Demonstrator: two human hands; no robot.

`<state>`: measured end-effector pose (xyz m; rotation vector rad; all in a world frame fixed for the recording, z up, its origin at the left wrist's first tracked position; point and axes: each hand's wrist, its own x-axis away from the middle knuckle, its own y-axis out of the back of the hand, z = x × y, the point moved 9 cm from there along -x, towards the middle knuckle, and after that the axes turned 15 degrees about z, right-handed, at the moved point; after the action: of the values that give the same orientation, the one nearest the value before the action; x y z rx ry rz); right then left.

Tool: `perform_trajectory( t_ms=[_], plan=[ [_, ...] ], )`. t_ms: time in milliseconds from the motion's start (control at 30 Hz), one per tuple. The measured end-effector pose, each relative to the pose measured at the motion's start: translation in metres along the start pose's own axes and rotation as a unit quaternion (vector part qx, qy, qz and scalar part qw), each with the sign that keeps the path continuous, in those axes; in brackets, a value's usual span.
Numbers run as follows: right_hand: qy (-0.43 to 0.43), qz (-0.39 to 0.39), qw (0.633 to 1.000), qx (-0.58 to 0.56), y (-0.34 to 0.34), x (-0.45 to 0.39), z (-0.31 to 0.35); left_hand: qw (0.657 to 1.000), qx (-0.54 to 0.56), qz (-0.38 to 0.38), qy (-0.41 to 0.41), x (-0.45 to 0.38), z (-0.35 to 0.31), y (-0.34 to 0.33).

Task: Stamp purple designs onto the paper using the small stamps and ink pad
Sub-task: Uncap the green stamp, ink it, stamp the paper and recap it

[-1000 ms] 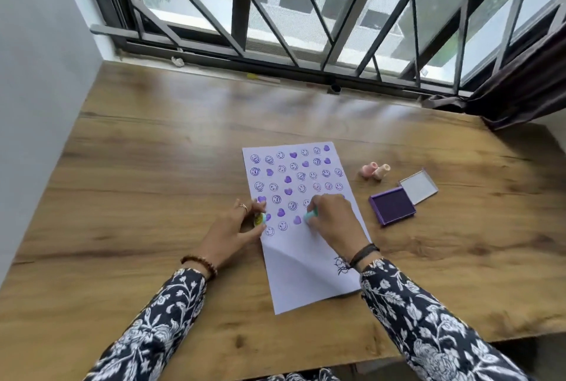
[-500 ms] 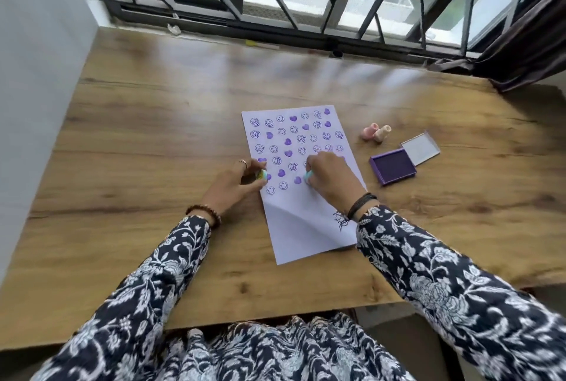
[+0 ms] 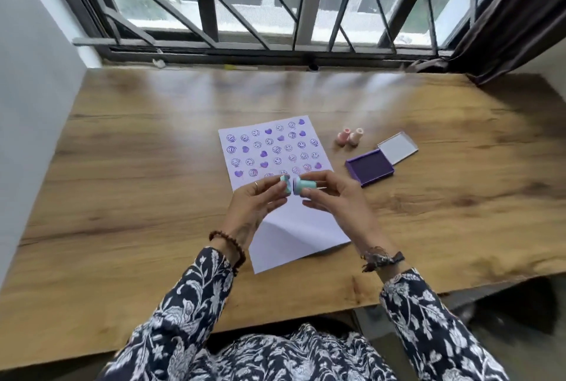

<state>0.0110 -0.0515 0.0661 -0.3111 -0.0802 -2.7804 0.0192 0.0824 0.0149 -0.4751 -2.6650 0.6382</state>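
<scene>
both hands have lifted off the paper [image 3: 294, 227] since half a second ago: my left hand [image 3: 254, 206] now pinches one teal stamp [image 3: 285, 187], my right hand [image 3: 333, 200] grips another teal stamp [image 3: 304, 188], held end to end above the sheet's lower stamped rows; the open purple ink pad [image 3: 370, 171] and two pink stamps [image 3: 349, 136] rest on the tabletop [image 3: 137, 197] to the right

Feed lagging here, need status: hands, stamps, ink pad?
Left hand and right hand each hold a teal stamp, lifted over paper. Ink pad open, unobstructed.
</scene>
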Motion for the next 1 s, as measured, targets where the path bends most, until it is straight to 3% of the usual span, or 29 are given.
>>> perform_trajectory(
  t_ms=[133, 433, 767, 1000],
  plan=[
    [0.024, -0.005, 1.0, 0.005, 0.009, 0.013, 0.008, 1.0, 0.0, 0.013, 0.004, -0.005, 0.003, -0.02],
    [0.056, -0.073, 0.982, 0.167, 0.049, 0.027, 0.025, 0.993, -0.103, 0.049, -0.011, -0.025, -0.004, -0.056],
    [0.011, 0.011, 0.959, 0.284, 0.093, 0.028, 0.004, 0.999, 0.006, 0.01, 0.034, -0.04, 0.053, -0.087],
    [-0.021, 0.035, 0.973, 0.227, 0.116, 0.015, -0.012, 0.999, -0.045, 0.01, 0.019, -0.06, 0.057, -0.094]
  ],
)
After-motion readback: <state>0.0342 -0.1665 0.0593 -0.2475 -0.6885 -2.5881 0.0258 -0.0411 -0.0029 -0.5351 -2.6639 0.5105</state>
